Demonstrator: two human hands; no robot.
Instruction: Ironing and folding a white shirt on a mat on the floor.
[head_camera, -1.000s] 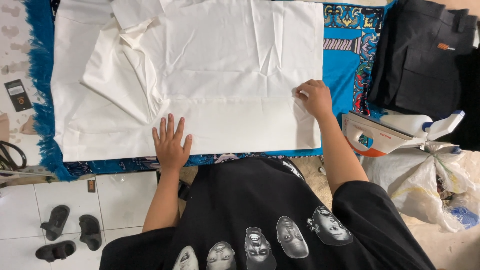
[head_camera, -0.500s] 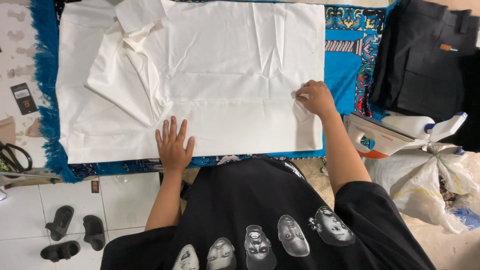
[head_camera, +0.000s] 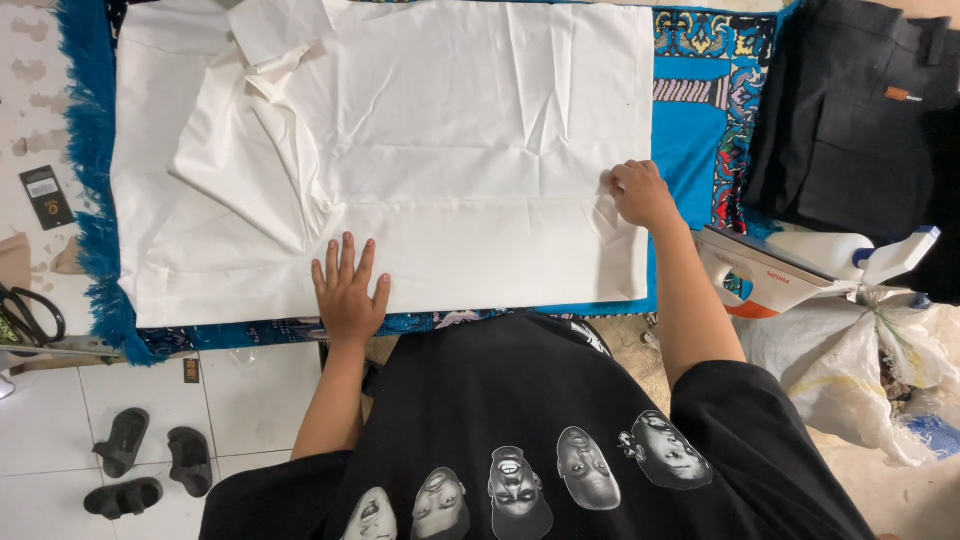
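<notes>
- Cloth (head_camera: 450, 130), white and wide, lay spread over a blue patterned cover (head_camera: 700, 130) on the ironing surface, directly under both of the person's hands.
- The left hand (head_camera: 348, 290) rested flat on the cloth's near edge, fingers spread apart, palm down, clamping nothing.
- The right hand (head_camera: 640, 192) sat at the cloth's right edge, fingers curled together and seemingly pinching the hem; the exact pinch could not be made out.
- Between the two hands ran a long horizontal fold line; beyond the left hand the fabric bunched into creases near a collar-like flap.
- Smoothing would go best, by my judgement, with the flat palm anchoring while the pinching hand drew the edge taut and level.
- Just right of the pinching hand lay a white and orange iron (head_camera: 790, 270); further beyond it, dark folded garments (head_camera: 850, 120).
- Below the left hand, on the tiled floor, stood dark sandals (head_camera: 150, 460).
</notes>
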